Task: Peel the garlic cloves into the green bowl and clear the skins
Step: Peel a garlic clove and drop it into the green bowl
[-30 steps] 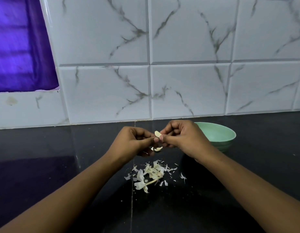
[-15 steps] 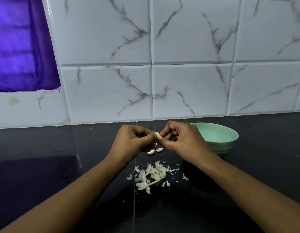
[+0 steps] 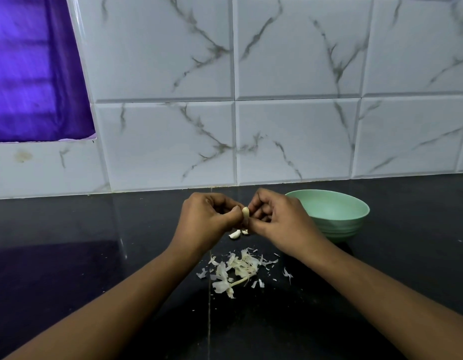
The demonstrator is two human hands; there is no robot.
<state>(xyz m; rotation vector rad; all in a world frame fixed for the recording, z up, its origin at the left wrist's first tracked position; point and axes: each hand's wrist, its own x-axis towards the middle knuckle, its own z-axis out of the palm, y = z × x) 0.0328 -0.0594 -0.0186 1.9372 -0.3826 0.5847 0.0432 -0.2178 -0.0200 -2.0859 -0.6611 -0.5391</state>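
Observation:
A pale garlic clove is held between both hands above the black counter. My left hand pinches it from the left with curled fingers, and my right hand pinches it from the right. Two loose cloves lie on the counter just below the hands. A pile of white garlic skins is scattered on the counter in front of them. The green bowl stands to the right, just behind my right hand; its inside looks empty where it shows.
The black counter stretches left and right. A marble-tiled wall rises right behind the bowl. A purple curtain fills the upper left.
The clove has turned from lying flat to standing nearly upright between my fingers. Both hands stay in the same place.

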